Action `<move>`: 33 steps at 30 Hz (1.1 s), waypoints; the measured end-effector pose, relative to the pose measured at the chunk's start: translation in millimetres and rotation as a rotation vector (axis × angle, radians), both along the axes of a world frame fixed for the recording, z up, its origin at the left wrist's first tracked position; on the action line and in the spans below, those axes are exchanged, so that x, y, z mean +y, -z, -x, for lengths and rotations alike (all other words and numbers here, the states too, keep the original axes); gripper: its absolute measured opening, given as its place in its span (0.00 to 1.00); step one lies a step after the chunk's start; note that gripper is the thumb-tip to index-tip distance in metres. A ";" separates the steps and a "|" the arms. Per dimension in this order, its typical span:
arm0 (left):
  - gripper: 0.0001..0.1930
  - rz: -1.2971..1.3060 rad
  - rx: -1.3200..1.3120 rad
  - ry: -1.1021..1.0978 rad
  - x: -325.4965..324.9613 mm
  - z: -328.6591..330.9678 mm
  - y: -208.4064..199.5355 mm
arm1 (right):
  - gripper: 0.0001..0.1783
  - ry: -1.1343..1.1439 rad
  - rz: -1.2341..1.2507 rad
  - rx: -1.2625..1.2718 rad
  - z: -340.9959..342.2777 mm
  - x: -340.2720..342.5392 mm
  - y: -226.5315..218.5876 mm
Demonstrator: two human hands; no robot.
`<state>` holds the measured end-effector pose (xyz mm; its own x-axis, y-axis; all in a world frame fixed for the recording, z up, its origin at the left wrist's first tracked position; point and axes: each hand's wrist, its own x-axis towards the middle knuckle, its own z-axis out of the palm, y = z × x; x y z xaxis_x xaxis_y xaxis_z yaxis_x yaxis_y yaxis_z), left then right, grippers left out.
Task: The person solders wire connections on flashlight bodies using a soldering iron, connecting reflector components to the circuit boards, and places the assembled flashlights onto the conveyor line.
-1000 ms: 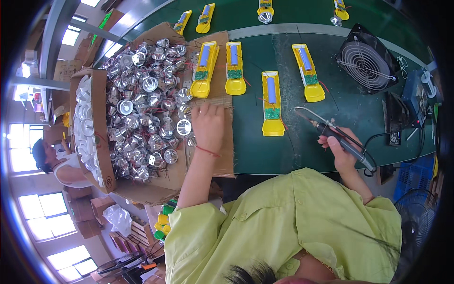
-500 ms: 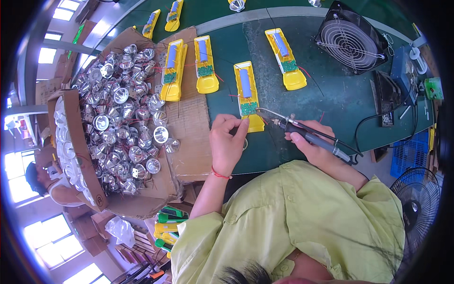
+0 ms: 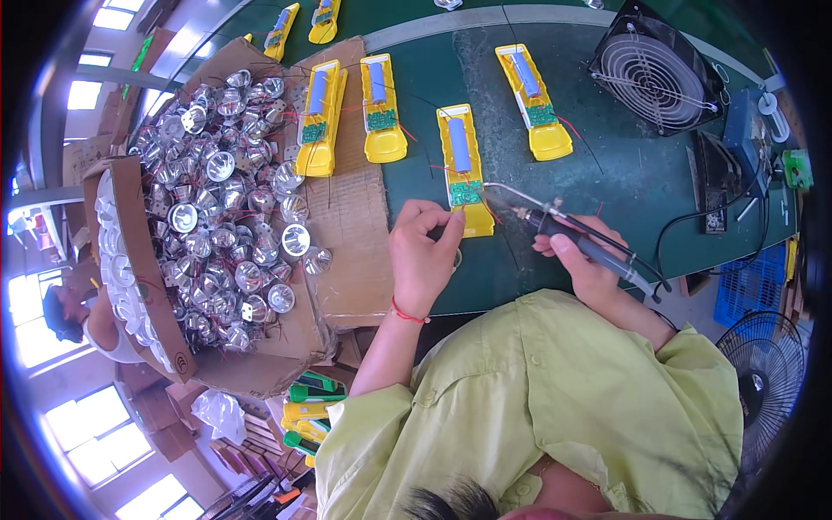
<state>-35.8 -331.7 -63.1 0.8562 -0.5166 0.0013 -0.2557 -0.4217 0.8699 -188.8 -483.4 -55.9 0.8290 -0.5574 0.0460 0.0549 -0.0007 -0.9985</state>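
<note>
Left hand [image 3: 422, 260] at lower end of board [image 3: 465, 192] in yellow case [image 3: 478, 226] on bench [image 3: 641, 178], thumb near forefinger, cannot tell if pinching; right hand [image 3: 591, 264] wrapped round iron [image 3: 588, 246], its tip at board's right edge.

Square fan [image 3: 654, 74] has spool [image 3: 772, 116] to its right, blue crate [image 3: 750, 282] to its lower right, round fan [image 3: 763, 373] farther down that side, and, far to its lower left, co-worker [image 3: 113, 329], plastic bag [image 3: 220, 414], window [image 3: 91, 420], brown boxes [image 3: 160, 425].
</note>
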 end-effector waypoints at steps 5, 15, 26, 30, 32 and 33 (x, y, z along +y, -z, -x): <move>0.06 0.000 0.025 -0.007 0.5 0.7 0.4 | 0.15 -0.027 0.092 0.009 5.9 -4.4 -3.5; 0.06 0.035 0.051 0.002 3.5 -1.6 -5.1 | 0.13 -0.052 -0.007 0.012 -1.7 0.0 1.5; 0.07 -0.036 -0.037 -0.032 -6.7 -2.5 -0.2 | 0.13 -0.044 -0.123 0.040 -12.2 1.9 7.5; 0.07 -0.014 -0.047 -0.045 -8.1 -3.9 2.1 | 0.13 -0.005 -0.197 0.076 -16.1 4.1 4.2; 0.06 -0.018 -0.038 -0.052 -7.3 -3.8 1.5 | 0.12 0.055 -0.240 -0.013 -16.0 5.3 2.5; 0.06 -0.018 -0.025 -0.055 -7.0 -4.6 1.1 | 0.12 0.053 -0.239 -0.015 -14.7 3.9 0.5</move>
<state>-31.2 -338.7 -64.2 0.8832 -0.4687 0.0146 -0.2536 -0.4511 0.8557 -174.1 -479.5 -56.4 0.7982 -0.5970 -0.0806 0.0757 0.2322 -0.9697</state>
